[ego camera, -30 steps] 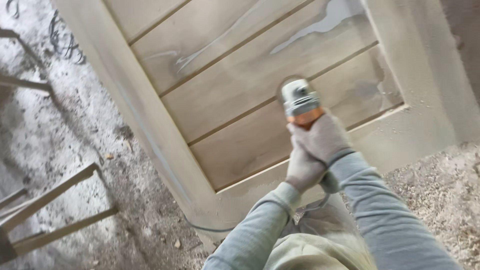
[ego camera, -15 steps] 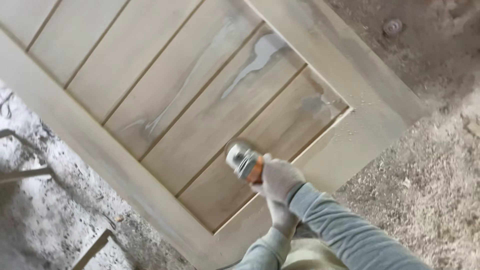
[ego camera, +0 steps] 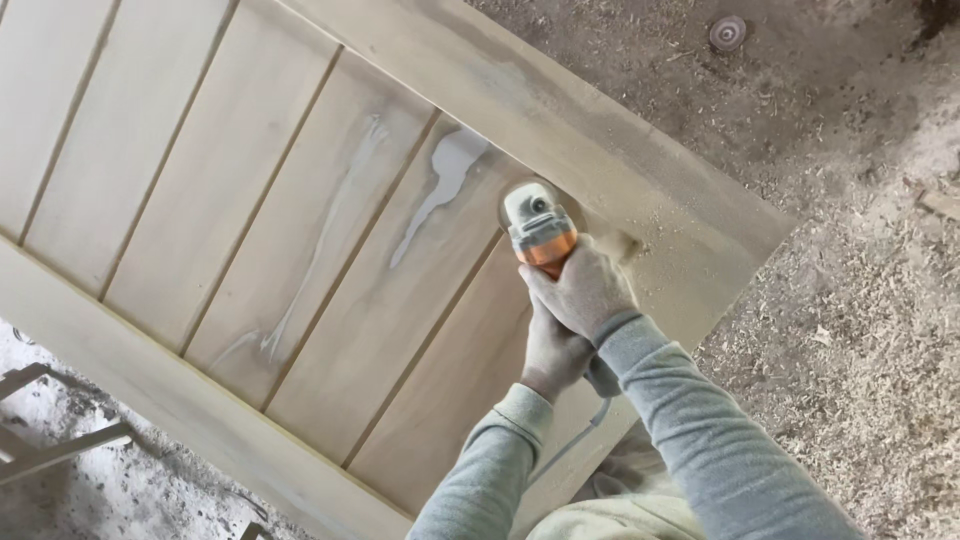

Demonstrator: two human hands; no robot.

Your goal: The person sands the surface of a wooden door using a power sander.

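Note:
Both my gloved hands grip an orange and grey angle grinder (ego camera: 537,226). My right hand (ego camera: 585,288) wraps the body just behind its orange collar. My left hand (ego camera: 553,352) holds the rear of the tool below it. The grinder's disc presses on a pale wooden door (ego camera: 250,230) with slanted planks, at the plank nearest the door's right frame rail (ego camera: 640,180). A white filler streak (ego camera: 440,190) runs down the plank just left of the disc. A grey cable (ego camera: 570,450) trails back from the tool toward my body.
Sawdust and wood shavings cover the floor (ego camera: 860,300) to the right of the door. A small round disc (ego camera: 727,32) lies on the floor at the top. Wooden frame pieces (ego camera: 60,445) show at the lower left.
The grinder and both hands have moved up and right along the panel, from the lower plank to the corner beside the right frame rail. The view has shifted, so the door sits differently in frame.

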